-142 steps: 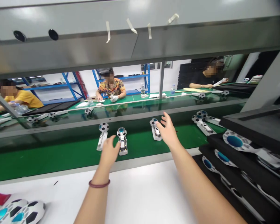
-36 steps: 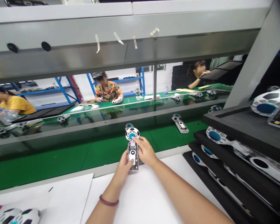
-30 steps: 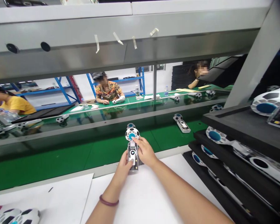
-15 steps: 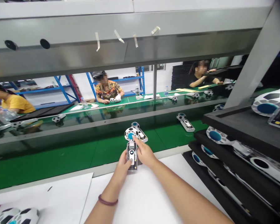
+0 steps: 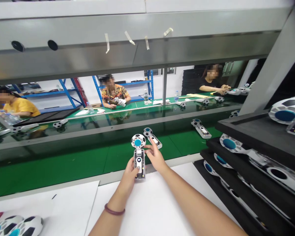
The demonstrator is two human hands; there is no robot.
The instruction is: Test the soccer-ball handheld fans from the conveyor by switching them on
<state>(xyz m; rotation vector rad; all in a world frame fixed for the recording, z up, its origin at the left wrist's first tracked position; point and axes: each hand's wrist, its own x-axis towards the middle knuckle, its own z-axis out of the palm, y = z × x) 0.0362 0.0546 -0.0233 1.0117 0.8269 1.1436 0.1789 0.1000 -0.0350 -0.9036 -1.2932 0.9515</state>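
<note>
A handheld fan with a black-and-white football-pattern head, a blue centre and a clear body stands upright in my left hand. That hand is wrapped round the body, its thumb on the white front strip below a small round lit display. My right hand is just right of the fan's neck, fingers apart and holding nothing. Its fingertips are close to the fan's edge; I cannot tell whether they touch. Behind this hand, a second fan lies on the green conveyor belt.
Another fan lies on the belt farther right. Black foam trays holding more fans are stacked at right. Several football-pattern heads sit at lower left on the white worktop. Co-workers sit across the line, one in a floral shirt.
My right index finger has left the fan's blue centre and moved right, with the fingers spreading. The display reading has changed. Nearby belt fans have shifted slightly right. The floral-shirted co-worker has raised a fan.
</note>
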